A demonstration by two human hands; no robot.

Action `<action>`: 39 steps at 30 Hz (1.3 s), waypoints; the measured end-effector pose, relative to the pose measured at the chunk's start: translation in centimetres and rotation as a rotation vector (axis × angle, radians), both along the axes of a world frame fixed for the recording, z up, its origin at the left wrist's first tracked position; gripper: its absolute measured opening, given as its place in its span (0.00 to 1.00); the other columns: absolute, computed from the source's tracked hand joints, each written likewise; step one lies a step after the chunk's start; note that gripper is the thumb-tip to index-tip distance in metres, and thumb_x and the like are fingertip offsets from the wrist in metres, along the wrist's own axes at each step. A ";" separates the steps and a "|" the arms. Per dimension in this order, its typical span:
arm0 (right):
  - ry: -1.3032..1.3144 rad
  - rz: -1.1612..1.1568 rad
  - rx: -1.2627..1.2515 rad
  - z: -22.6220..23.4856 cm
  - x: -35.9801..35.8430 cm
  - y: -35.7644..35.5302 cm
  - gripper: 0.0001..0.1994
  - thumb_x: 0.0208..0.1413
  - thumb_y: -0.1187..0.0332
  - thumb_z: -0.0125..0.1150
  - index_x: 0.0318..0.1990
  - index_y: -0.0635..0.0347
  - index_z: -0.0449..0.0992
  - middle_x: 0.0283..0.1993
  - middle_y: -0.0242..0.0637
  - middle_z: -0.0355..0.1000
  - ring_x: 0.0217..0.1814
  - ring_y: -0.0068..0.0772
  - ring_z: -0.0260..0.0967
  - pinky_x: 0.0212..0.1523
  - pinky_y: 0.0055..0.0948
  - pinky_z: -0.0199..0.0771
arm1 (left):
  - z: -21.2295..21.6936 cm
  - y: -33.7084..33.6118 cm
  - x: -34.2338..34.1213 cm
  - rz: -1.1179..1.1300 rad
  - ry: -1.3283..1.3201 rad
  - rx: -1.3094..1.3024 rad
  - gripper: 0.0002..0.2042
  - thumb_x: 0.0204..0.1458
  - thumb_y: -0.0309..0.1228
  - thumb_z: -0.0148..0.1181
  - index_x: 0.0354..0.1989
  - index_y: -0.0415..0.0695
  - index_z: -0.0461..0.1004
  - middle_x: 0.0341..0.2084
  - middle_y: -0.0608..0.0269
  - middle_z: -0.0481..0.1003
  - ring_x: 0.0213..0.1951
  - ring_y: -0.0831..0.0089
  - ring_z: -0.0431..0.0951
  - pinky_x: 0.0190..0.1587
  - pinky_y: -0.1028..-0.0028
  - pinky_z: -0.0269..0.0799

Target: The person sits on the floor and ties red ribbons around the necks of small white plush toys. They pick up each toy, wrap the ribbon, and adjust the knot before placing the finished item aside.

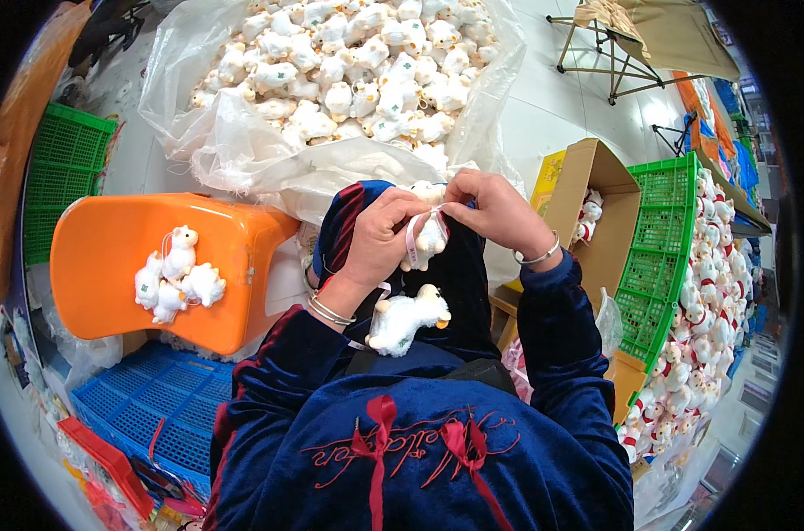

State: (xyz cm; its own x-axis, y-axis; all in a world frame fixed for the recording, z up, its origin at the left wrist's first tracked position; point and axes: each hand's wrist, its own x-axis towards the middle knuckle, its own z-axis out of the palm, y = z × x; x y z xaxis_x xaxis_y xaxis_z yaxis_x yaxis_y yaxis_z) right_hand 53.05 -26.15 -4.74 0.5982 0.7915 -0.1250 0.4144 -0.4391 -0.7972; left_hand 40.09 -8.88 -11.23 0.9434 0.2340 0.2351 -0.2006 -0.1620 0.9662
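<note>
Over my lap, a small white plush sheep [431,239] hangs upright between my two hands, with a pale ribbon [412,245] at its neck. My left hand [377,234] is closed in a pinch on the ribbon at the toy's left side. Fingertips of my right hand [493,211] pinch the ribbon close to the neck on the other side. The exact knot or loop is too small to make out. A second white plush sheep [408,322] lies on my lap, nearer my body, with a ribbon end beside it.
Ahead, a clear plastic sack [199,133] is heaped with plush sheep. An orange stool [92,265] at left carries several more. On the right stand an open cardboard box [627,199] and a green crate [654,230] beside many red-trimmed toys. A blue crate [168,398] sits lower left.
</note>
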 end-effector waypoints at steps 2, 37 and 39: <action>0.098 0.004 0.041 -1.0 0.0 -0.3 0.09 0.60 0.68 0.62 0.33 0.67 0.78 0.24 0.37 0.72 0.27 0.28 0.70 0.32 0.31 0.73 | -0.1 0.1 0.0 -0.007 -0.011 0.015 0.06 0.56 0.24 0.68 0.41 0.39 0.82 0.37 0.58 0.78 0.38 0.69 0.80 0.41 0.73 0.75; 0.501 -0.542 0.457 -2.7 -2.4 0.9 0.10 0.70 0.66 0.54 0.38 0.63 0.76 0.37 0.32 0.78 0.35 0.18 0.70 0.37 0.18 0.69 | -0.2 0.0 -0.4 0.023 -0.003 0.069 0.07 0.55 0.24 0.69 0.41 0.38 0.82 0.40 0.59 0.79 0.38 0.71 0.80 0.40 0.76 0.75; 0.508 -0.566 0.575 -3.0 -2.8 1.5 0.10 0.70 0.68 0.53 0.38 0.64 0.74 0.38 0.37 0.80 0.35 0.18 0.71 0.36 0.17 0.69 | 0.0 0.0 -0.4 0.016 -0.005 0.071 0.07 0.55 0.23 0.67 0.41 0.38 0.82 0.41 0.56 0.79 0.40 0.68 0.81 0.42 0.73 0.77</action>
